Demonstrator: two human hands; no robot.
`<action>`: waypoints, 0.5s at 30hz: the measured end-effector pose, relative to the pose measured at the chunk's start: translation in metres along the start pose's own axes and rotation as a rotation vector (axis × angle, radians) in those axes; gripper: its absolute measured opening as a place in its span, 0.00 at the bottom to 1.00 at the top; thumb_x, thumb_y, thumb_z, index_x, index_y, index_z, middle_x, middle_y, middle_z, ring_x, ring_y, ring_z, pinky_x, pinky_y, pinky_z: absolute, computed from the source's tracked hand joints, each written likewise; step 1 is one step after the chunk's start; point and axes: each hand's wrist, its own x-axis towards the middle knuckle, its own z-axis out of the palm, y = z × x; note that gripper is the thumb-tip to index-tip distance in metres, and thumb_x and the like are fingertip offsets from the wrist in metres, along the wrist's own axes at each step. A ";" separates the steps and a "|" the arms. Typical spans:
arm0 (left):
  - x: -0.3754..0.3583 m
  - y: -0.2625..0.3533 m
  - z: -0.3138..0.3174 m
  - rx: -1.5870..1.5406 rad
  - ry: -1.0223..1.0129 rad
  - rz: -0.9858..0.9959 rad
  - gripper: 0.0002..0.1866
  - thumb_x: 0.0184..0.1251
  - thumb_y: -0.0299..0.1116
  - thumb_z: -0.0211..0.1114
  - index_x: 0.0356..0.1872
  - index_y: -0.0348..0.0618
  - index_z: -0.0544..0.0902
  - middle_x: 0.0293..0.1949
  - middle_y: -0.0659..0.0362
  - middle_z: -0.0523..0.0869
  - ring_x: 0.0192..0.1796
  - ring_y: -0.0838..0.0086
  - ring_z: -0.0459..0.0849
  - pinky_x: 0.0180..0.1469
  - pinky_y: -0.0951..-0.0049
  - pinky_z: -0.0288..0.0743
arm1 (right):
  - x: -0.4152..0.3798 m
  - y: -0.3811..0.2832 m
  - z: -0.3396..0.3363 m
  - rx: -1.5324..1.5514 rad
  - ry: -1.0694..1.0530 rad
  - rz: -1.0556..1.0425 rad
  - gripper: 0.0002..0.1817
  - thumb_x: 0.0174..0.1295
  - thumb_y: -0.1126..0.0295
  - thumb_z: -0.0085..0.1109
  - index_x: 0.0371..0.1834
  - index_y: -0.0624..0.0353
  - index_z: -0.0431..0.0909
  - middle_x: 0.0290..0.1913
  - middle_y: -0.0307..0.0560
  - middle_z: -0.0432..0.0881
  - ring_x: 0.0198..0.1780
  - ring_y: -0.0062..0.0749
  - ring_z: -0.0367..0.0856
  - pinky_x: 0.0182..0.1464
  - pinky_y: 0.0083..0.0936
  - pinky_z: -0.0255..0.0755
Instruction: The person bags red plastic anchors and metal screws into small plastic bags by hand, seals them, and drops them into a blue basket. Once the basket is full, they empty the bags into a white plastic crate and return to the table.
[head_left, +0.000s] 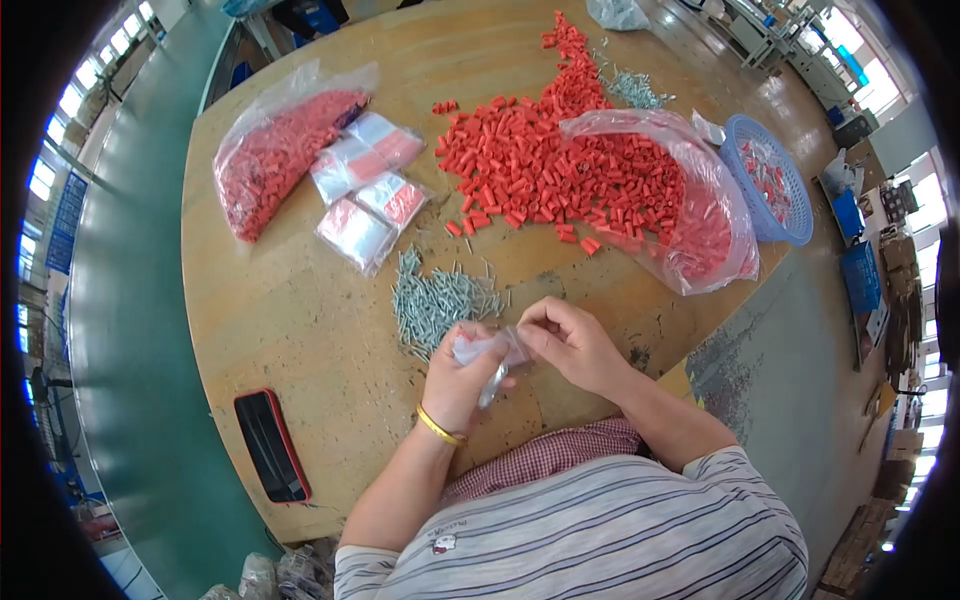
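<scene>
A small clear plastic bag (515, 347) is between my two hands, near the table's front edge. My left hand (462, 375) is closed around the bag's body, with a bit of red showing by the fingers. With thumb and forefinger pinched, my right hand (565, 340) holds the bag's edge on the right side. What the bag contains is mostly hidden by my left hand. Just beyond my hands lies a pile of silver screws (440, 305). Farther back spreads a big heap of red plastic wall plugs (540, 165).
A large bag of red pieces (275, 150) and several flat small plastic bags (358, 235) lie at the left. An open plastic bag (735, 235) and a blue basket (795, 205) sit at the right edge. A phone (272, 445) rests front left; more screws (635, 90) lie behind.
</scene>
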 end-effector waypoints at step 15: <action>-0.001 -0.002 -0.001 -0.016 -0.040 0.178 0.04 0.64 0.20 0.55 0.37 0.39 0.76 0.35 0.54 0.83 0.26 0.73 0.81 0.22 0.78 0.76 | -0.001 -0.013 -0.018 -0.011 -0.277 -0.080 0.09 0.67 0.71 0.52 0.47 0.60 0.70 0.31 0.38 0.77 0.32 0.19 0.75 0.36 0.21 0.70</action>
